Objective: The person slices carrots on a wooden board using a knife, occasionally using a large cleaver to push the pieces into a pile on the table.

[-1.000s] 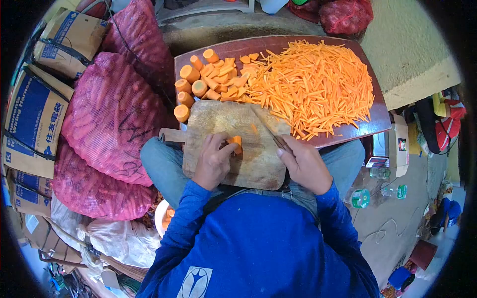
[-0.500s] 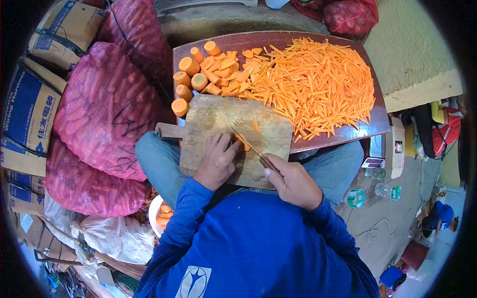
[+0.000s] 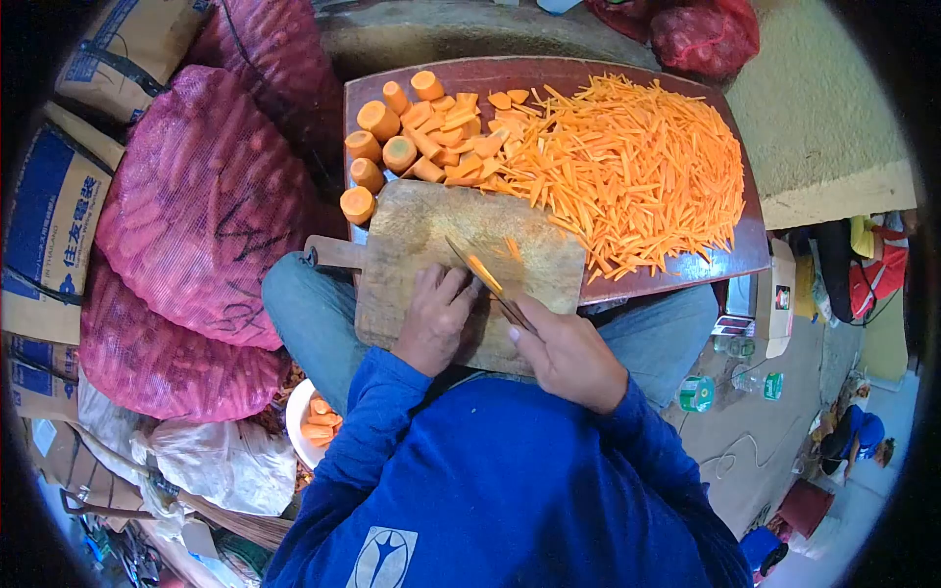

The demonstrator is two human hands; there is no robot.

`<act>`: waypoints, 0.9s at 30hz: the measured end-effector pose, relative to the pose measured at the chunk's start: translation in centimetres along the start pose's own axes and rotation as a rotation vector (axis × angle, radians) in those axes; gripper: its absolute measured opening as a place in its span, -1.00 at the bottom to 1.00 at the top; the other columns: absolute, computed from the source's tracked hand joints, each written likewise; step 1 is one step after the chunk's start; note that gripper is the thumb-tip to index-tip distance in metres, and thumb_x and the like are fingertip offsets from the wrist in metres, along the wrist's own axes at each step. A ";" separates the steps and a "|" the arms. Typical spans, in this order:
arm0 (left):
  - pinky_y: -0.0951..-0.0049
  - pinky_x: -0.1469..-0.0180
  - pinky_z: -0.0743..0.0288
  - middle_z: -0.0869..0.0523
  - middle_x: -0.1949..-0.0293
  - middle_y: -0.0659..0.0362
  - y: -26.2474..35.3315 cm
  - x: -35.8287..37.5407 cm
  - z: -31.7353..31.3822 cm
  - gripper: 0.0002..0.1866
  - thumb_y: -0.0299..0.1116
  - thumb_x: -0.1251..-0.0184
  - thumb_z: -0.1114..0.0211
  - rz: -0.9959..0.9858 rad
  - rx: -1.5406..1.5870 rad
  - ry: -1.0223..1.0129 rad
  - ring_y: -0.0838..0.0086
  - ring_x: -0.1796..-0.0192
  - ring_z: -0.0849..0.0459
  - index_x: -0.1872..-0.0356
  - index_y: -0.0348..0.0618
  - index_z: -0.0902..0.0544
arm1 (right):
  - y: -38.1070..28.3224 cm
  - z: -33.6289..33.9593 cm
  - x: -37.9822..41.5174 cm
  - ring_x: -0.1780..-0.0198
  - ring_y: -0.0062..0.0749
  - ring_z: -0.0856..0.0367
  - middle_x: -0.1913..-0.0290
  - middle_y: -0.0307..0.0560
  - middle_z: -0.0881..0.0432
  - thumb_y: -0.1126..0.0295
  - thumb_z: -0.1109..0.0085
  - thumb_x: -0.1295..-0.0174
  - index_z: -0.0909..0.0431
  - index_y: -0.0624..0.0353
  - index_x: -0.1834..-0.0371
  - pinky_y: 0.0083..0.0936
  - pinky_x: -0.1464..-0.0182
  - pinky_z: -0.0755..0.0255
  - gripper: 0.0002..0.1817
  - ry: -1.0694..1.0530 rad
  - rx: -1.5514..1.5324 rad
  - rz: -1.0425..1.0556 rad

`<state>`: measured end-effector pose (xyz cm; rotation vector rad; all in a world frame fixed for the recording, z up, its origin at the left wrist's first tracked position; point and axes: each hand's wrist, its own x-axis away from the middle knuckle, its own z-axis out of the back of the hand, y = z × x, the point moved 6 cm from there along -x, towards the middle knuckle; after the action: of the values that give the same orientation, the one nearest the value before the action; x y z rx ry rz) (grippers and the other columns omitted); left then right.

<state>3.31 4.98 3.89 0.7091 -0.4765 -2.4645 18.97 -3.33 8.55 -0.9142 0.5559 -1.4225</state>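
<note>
My right hand (image 3: pixel 578 361) grips the handle of a knife (image 3: pixel 490 286), its blade slanting up and left across a wooden cutting board (image 3: pixel 412 220). Along the blade's far side lies a thin orange carrot slice (image 3: pixel 480 269). My left hand (image 3: pixel 438 316) rests on the board left of the blade, fingers curled and pressed down on carrot, most of which they hide. A few loose carrot sticks (image 3: pixel 512 247) sit on the board beyond the knife. The board lies across my lap against the table edge, its handle pointing left.
The table (image 3: pixel 755 230) bears a big heap of carrot sticks (image 3: pixel 652 176), carrot slices (image 3: pixel 456 122) and several carrot chunks (image 3: pixel 377 120). Pink mesh sacks (image 3: pixel 196 211) stand at left. A white bucket (image 3: pixel 294 416) of carrots is beside my left leg. Bottles (image 3: pixel 696 393) stand at right.
The knife blade has tipped slightly left, and a carrot slice now shows along it. My left hand has shifted a little right and nearer to me. The whole view has moved slightly.
</note>
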 end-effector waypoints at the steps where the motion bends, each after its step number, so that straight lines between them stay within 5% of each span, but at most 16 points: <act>1: 0.07 -0.13 -0.48 -0.65 -0.01 -0.01 -0.1 0.0 0.0 -0.58 -0.49 -0.18 -0.33 0.010 0.001 0.005 0.04 -0.04 -0.57 -0.10 -0.36 -0.77 | -0.1 0.2 0.6 0.16 0.45 -0.75 0.22 0.40 -0.76 0.27 -0.15 -0.61 -0.43 0.27 -0.38 0.22 0.16 -0.59 -0.58 -0.010 0.004 0.002; 22: 0.04 -0.26 -0.42 -0.65 -0.07 -0.01 -0.8 0.5 0.4 -0.48 -0.50 -0.14 -0.37 0.041 0.052 -0.032 0.03 -0.14 -0.57 -0.21 -0.29 -0.73 | -0.3 -0.3 -1.0 0.19 0.46 -0.76 0.24 0.44 -0.74 0.29 -0.21 -0.57 -0.47 0.22 -0.41 0.22 0.17 -0.59 -0.56 -0.002 0.043 0.010; 24: 0.04 -0.25 -0.42 -0.64 -0.07 -0.02 -0.8 0.6 0.3 -0.47 -0.50 -0.13 -0.39 0.051 0.057 -0.043 0.02 -0.13 -0.56 -0.22 -0.29 -0.72 | -0.9 0.4 0.5 0.23 0.43 -0.73 0.29 0.40 -0.68 0.35 -0.18 -0.57 -0.50 0.28 -0.39 0.05 0.20 -0.56 -0.59 0.018 -0.011 -0.053; 27: 0.03 -0.24 -0.42 -0.64 -0.08 -0.01 -0.8 0.8 0.3 -0.48 -0.49 -0.14 -0.39 0.049 0.059 -0.025 0.02 -0.14 -0.56 -0.21 -0.31 -0.72 | -0.4 -0.3 1.0 0.22 0.44 -0.72 0.27 0.42 -0.68 0.36 -0.17 -0.57 -0.52 0.29 -0.38 0.05 0.19 -0.55 -0.60 0.011 0.046 -0.050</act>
<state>2.27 5.19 3.42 0.6821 -0.5712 -2.4248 18.59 -4.29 8.83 -0.8894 0.5090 -1.4800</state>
